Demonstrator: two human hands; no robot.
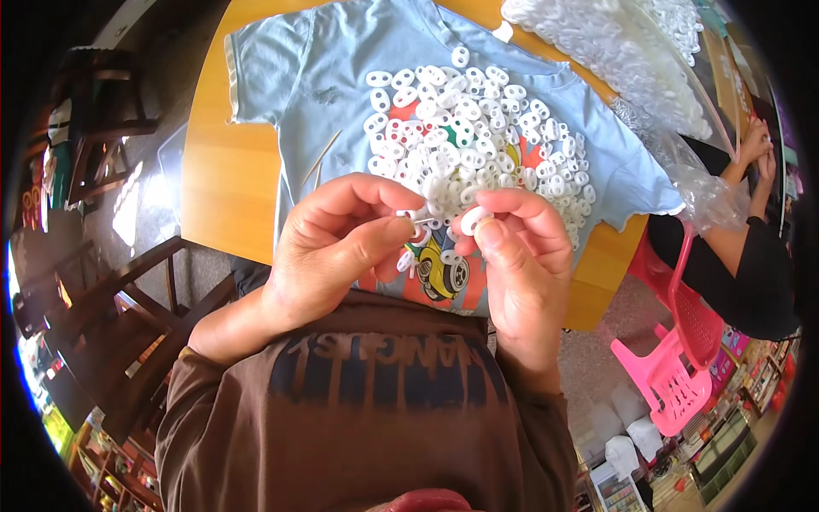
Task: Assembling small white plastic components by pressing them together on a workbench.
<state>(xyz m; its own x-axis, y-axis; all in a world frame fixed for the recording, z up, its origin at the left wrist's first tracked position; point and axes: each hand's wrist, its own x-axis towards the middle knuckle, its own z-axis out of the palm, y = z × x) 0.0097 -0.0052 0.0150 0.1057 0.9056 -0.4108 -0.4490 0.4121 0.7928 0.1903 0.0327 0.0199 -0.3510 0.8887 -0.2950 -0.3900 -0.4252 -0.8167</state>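
Observation:
My left hand is closed, thumb against forefinger, on a thin metal pin that points to the right. A white piece shows close behind these fingertips; whether they hold it too I cannot tell. Between the thumb and forefinger of my right hand is a small white oval piece with two holes, just apart from the pin's tip. Beyond both hands, a heap of similar white oval pieces covers the print of a light blue T-shirt spread out flat.
Under the shirt is a yellow wooden table. Two thin sticks lie left of the heap. Clear plastic bags fill the far right. Another person's hands show at right, near a pink plastic chair. Dark wooden chairs stand left.

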